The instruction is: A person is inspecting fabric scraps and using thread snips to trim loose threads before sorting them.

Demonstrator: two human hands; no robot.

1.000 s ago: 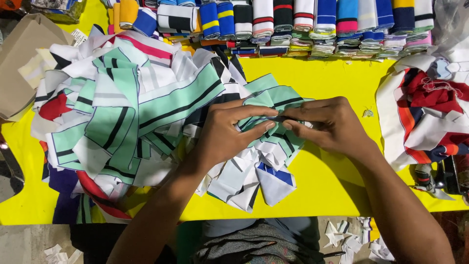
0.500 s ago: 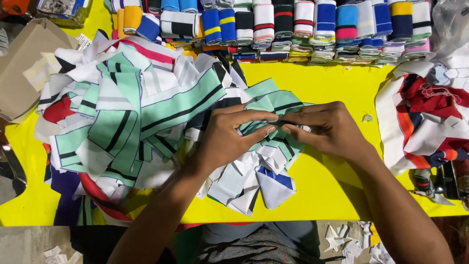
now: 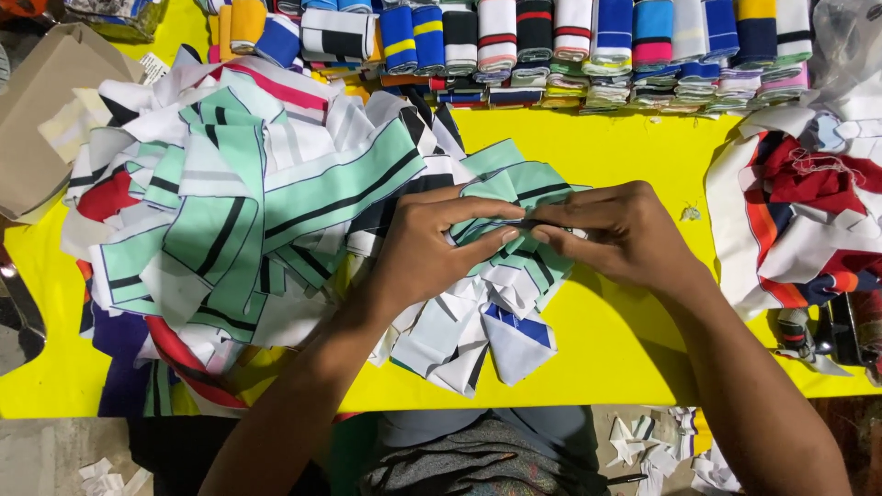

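Pinching that mint-green striped collar piece between both sets of fingertips — your left hand and right hand meet nose to nose at the middle of the yellow table, thumbs and forefingers pressed together on a folded edge of the fabric. The rest of the piece sits under your palms, on top of a few white and blue strips spilling toward 6 o'clock.

What I'd watch out for: that grip is tiny. If the fold is only held by the very tips, I'd guess it springs open as soon as one hand lets go, and you're lining it up all over again.

The big heap of green, white and red pieces at 9 o'clock is touching your left wrist area — a careless drag could pull loose strips into the one you're working, and similar stripes get mixed up fast.

Another pile of red and white pieces sits at 3 o'clock, apart from your right hand, so less worry there. The row of rolled, banded trims at 12 o'clock is well apart too.

Also, the strips near the table edge look ready to slide off toward your lap.
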